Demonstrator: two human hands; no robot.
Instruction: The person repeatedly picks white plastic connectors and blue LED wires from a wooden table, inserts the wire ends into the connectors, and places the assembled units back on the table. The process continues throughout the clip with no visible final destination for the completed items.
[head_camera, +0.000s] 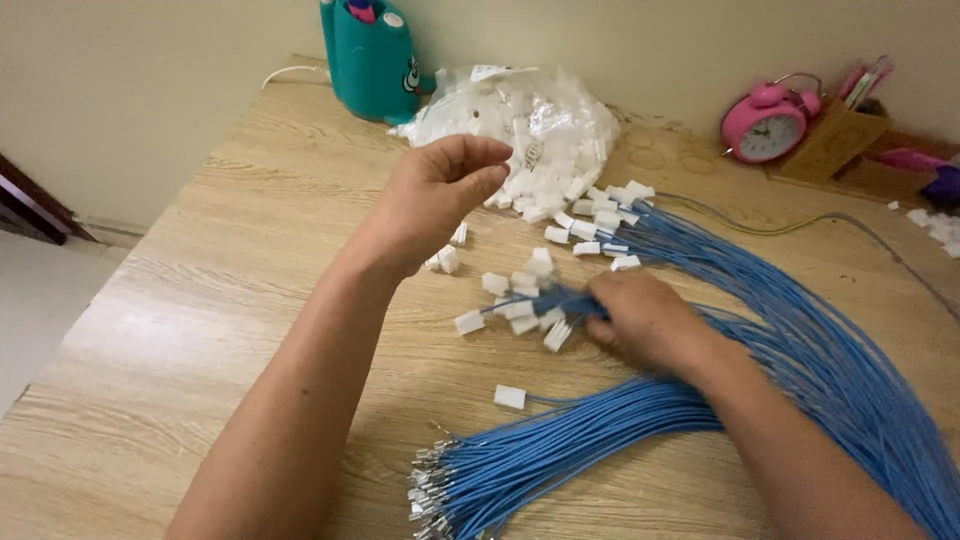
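Observation:
My left hand (440, 195) hovers above the wooden table (200, 300) with its fingers curled together; whether it pinches a small white connector I cannot tell. My right hand (645, 318) presses down on a bundle of blue wires (820, 350), gripping the ends that carry white plastic connectors (525, 305). Loose white connectors (590, 225) lie scattered between the hands and spill from a clear plastic bag (520, 120) at the back. A second bunch of blue wires with bare metal terminals (430, 485) lies near the front edge.
A teal toy-shaped container (372, 58) stands at the back beside the bag. A pink alarm clock (768, 122) and a wooden pen holder (835, 135) sit at the back right. A grey cable (800, 222) runs across the right side. The table's left edge drops to the floor.

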